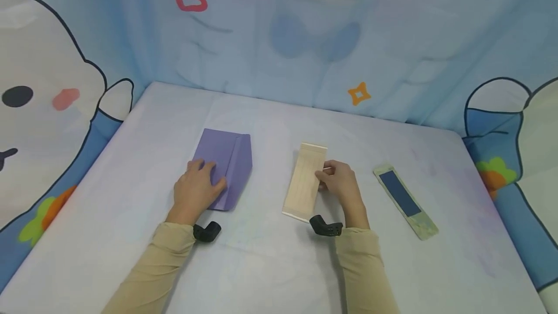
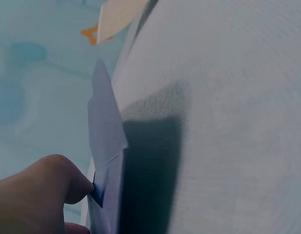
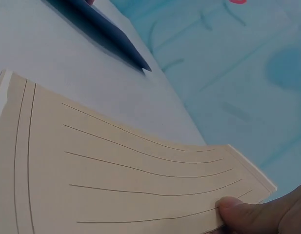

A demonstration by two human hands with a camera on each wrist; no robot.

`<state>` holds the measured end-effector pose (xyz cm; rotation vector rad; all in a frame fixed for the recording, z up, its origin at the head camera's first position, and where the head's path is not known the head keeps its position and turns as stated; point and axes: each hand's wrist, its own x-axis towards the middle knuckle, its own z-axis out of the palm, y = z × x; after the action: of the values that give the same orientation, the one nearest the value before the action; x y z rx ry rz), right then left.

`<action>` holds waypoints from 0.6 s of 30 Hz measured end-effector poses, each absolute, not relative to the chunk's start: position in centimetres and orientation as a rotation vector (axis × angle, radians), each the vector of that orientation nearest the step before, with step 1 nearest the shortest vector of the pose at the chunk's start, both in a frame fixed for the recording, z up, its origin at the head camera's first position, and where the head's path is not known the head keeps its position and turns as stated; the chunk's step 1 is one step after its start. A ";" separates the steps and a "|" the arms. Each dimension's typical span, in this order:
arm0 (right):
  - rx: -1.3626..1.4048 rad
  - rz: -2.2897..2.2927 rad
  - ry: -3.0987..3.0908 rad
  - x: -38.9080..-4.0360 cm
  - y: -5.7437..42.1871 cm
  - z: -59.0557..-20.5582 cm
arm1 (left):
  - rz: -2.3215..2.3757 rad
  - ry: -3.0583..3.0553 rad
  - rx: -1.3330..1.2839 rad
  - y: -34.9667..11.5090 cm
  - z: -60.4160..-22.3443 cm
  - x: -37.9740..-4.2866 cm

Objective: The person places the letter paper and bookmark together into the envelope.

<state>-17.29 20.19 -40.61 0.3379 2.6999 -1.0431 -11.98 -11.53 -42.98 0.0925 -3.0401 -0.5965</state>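
Room to pass on the table between envelope and paper.
Another gap separates the right hand from the green strip; the left hand blocks the envelope's near-left side, and a curtain walls the far edge.

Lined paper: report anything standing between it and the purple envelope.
Nothing visible stands between the lined paper in the right hand and the purple envelope in the left hand; only white tabletop shows there. The pale green strip lies beyond the right hand, off that path.
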 end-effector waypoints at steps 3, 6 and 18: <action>0.331 -1.117 2.672 -17.3 20.1 -40.5 | -0.603 -3.035 0.089 -11.6 -43.1 -12.0; 0.346 -1.248 2.605 -17.4 20.0 -40.5 | -0.603 -3.031 0.084 -11.6 -43.2 -12.1; 0.348 -1.581 2.433 -17.3 17.8 -40.4 | -0.593 -3.004 0.070 -11.7 -43.1 -12.1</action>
<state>-17.34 17.84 -40.42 0.3482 2.4334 -1.5810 -12.12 -11.67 -43.09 0.0700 -3.0043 -0.5927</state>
